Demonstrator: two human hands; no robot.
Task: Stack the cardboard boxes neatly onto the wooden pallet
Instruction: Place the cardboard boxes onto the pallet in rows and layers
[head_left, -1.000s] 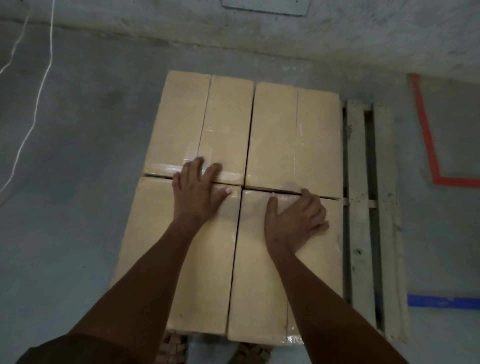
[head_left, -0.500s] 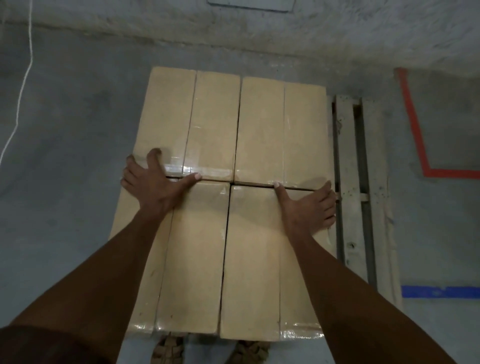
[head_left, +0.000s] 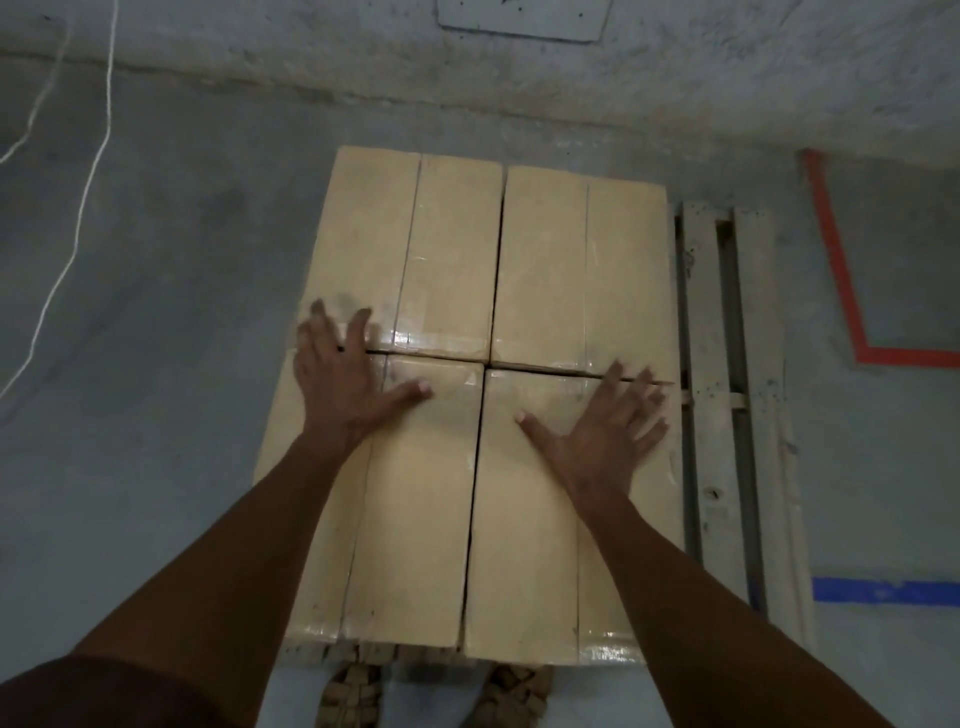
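A white cord (head_left: 78, 218) trails across the grey concrete floor (head_left: 156, 415) at far left. Next comes the block of four cardboard boxes, laid two by two with their tops level and edges touching. The left hand (head_left: 345, 387) lies flat with fingers spread, released and grasping nothing, on the near-left box (head_left: 410, 519), its fingertips reaching over the seam onto the far-left box (head_left: 415, 249). The right hand (head_left: 605, 431) lies likewise open and flat on the near-right box (head_left: 524, 545), fingertips at the seam with the far-right box (head_left: 582, 270). The boxes sit on the wooden pallet (head_left: 709, 415), whose bare slats show just beside them on the right. Sandalled feet (head_left: 358, 696) show below the near edge. Red tape (head_left: 841, 280) and blue tape (head_left: 883, 590) mark the floor at far right.
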